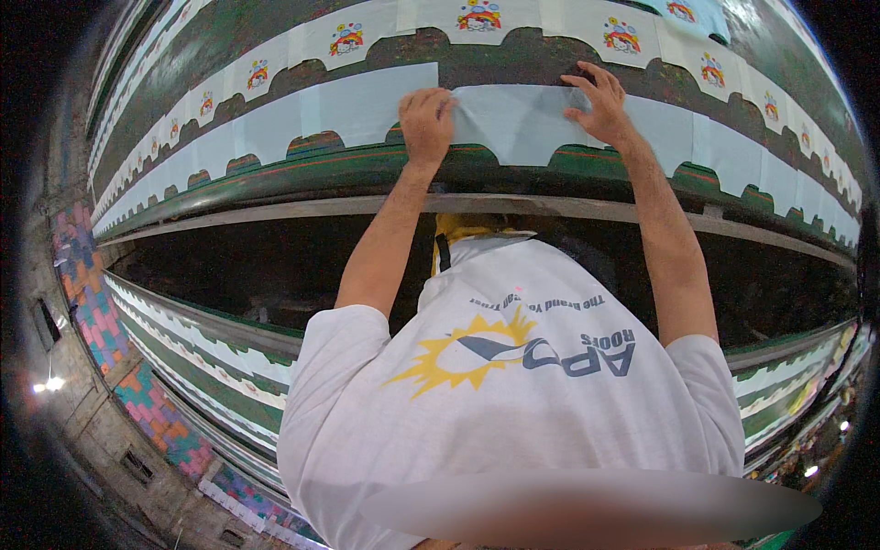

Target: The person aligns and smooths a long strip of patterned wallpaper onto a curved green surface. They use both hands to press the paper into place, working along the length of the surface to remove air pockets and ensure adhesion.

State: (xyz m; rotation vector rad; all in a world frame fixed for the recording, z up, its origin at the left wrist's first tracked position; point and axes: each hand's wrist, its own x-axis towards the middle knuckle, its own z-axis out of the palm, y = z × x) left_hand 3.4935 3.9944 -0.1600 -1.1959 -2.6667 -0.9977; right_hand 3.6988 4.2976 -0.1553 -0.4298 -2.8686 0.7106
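A pale blue fabric piece (513,124) with a cut-out lower edge lies on the dark green table, in a row of similar pieces. My left hand (426,126) is at its upper left corner, fingers curled closed on the fabric there. My right hand (600,108) is over its upper right part, with fingers bent but spread apart; its fingertips reach the upper edge. Whether they touch the cloth is hard to tell.
Behind runs a row of off-white pieces (621,41) with colourful prints. A metal rail (513,203) runs along the near table edge, above a dark gap. Further long tables with laid pieces (197,344) stand either side below; a patchwork-coloured strip (92,284) is at left.
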